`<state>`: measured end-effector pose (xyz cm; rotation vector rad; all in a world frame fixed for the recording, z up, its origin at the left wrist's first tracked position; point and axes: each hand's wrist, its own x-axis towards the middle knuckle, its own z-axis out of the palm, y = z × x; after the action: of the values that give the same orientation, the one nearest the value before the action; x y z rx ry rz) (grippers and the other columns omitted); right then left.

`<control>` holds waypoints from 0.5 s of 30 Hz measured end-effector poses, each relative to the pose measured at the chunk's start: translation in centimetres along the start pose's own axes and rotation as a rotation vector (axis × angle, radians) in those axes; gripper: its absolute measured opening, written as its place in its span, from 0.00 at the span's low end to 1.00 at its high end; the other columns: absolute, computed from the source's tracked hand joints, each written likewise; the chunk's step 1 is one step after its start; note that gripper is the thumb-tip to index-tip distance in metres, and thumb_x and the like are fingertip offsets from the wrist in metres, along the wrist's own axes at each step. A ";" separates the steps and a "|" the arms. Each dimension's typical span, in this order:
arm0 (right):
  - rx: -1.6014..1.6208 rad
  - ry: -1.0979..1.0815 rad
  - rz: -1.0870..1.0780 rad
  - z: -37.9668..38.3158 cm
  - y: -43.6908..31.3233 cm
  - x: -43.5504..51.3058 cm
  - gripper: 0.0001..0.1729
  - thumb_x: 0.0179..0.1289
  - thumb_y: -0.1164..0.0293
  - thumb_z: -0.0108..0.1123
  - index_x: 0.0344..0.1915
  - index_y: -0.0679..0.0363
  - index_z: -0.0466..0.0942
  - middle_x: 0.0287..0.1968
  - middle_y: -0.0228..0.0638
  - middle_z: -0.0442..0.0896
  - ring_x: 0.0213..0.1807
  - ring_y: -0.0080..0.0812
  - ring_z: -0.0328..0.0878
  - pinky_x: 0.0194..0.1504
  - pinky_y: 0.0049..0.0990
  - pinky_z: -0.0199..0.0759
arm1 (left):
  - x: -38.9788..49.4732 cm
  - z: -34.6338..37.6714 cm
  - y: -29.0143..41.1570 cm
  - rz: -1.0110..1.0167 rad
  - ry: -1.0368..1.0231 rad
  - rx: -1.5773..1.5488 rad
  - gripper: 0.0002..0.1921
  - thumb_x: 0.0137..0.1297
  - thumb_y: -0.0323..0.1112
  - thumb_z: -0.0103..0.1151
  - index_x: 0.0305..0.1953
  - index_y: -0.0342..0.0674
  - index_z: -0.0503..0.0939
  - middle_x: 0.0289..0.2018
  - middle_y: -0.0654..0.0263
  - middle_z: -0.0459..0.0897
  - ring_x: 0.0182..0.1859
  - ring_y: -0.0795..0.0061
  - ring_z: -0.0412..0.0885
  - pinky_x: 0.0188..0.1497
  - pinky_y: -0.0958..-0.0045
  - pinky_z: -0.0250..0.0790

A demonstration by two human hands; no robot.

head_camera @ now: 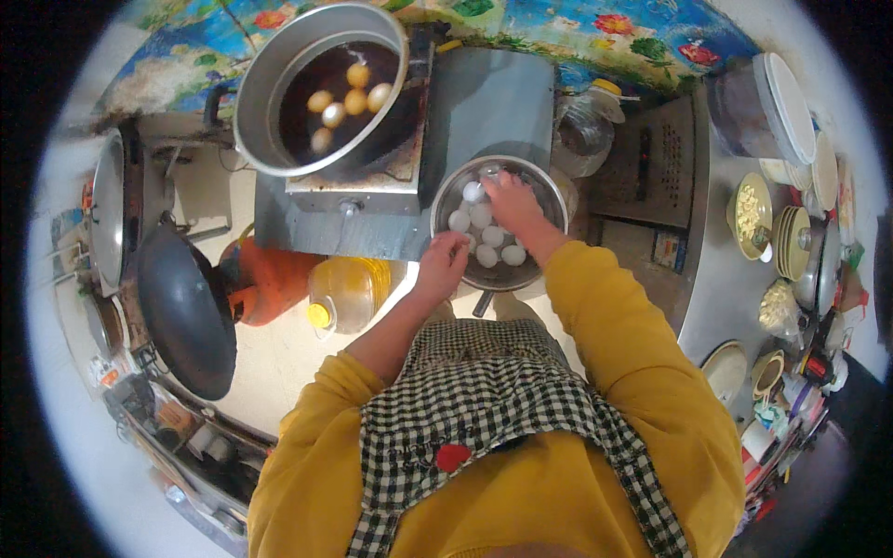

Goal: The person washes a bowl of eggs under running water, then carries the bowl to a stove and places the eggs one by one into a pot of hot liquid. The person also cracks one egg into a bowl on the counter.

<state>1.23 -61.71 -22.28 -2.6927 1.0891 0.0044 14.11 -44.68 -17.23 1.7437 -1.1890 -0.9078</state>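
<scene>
A metal bowl (564, 213) of white eggs (492, 236) stands before me on the edge of a grey-topped stand. My right hand (515, 201) reaches over its far right part, fingers bent down among the eggs; whether they grip one is hidden. At the near left rim is my left hand (443, 264), its fingertips curled just inside, close to an egg. What these fingers hold cannot be made out. To the upper left, a large aluminium pot (261, 122) contains dark liquid (296, 104) with several browned and paler eggs (356, 102) showing at the surface.
The pot sits on a gas stove (352, 194). Below are an orange gas cylinder (268, 282) and a yellow-capped plastic jug (349, 296). A black wok (185, 314) stands at left. Stacked plates (792, 240) and a bowl of pale pieces (750, 213) occupy the steel counter (718, 279).
</scene>
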 end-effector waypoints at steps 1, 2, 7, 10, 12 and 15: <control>-0.032 -0.067 0.025 -0.2 -1.0 0.0 0.22 0.53 0.68 0.56 0.51 0.54 0.70 0.48 0.42 0.71 0.48 0.47 0.73 0.47 0.45 0.69 | 0.6 0.1 -0.2 0.069 0.023 0.060 0.10 0.62 0.30 0.54 0.44 0.38 0.75 0.41 0.56 0.76 0.38 0.64 0.78 0.40 0.71 0.72; -0.047 -0.141 0.071 -0.5 -1.8 0.2 0.20 0.54 0.67 0.57 0.48 0.54 0.71 0.48 0.43 0.71 0.48 0.45 0.73 0.46 0.47 0.69 | 1.5 -0.1 -0.4 0.150 0.036 0.141 0.14 0.60 0.28 0.53 0.48 0.39 0.73 0.46 0.53 0.74 0.45 0.58 0.77 0.45 0.66 0.71; -0.110 -0.130 0.235 -1.4 -3.0 0.9 0.19 0.54 0.66 0.57 0.48 0.54 0.71 0.47 0.45 0.71 0.48 0.46 0.74 0.43 0.46 0.71 | 7.2 1.2 -1.7 0.089 -0.012 0.353 0.22 0.56 0.28 0.53 0.55 0.40 0.69 0.51 0.47 0.71 0.54 0.46 0.69 0.57 0.55 0.63; -0.046 -0.108 0.199 -0.9 -2.2 1.4 0.20 0.54 0.66 0.57 0.48 0.55 0.70 0.46 0.45 0.72 0.47 0.46 0.74 0.41 0.44 0.73 | 10.0 2.8 -1.6 0.002 -0.099 0.484 0.26 0.56 0.32 0.54 0.58 0.44 0.67 0.53 0.45 0.69 0.57 0.43 0.66 0.59 0.53 0.62; 0.059 -0.129 0.195 -0.2 -1.6 1.4 0.20 0.54 0.67 0.57 0.49 0.56 0.70 0.47 0.47 0.72 0.46 0.47 0.75 0.40 0.45 0.74 | 10.9 3.5 -1.3 -0.052 -0.182 0.577 0.27 0.56 0.33 0.55 0.59 0.44 0.65 0.53 0.46 0.70 0.57 0.44 0.68 0.58 0.52 0.64; 0.077 -0.240 0.261 0.8 -0.8 1.0 0.22 0.54 0.66 0.57 0.50 0.56 0.69 0.47 0.49 0.72 0.44 0.46 0.77 0.39 0.45 0.75 | 11.5 3.9 -0.6 -0.184 -0.314 0.660 0.28 0.56 0.36 0.56 0.60 0.45 0.64 0.53 0.46 0.69 0.55 0.44 0.71 0.55 0.52 0.66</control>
<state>2.56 -61.62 -22.93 -2.3883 1.3217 0.3154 14.28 -56.30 -20.65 2.3187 -1.6897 -0.9908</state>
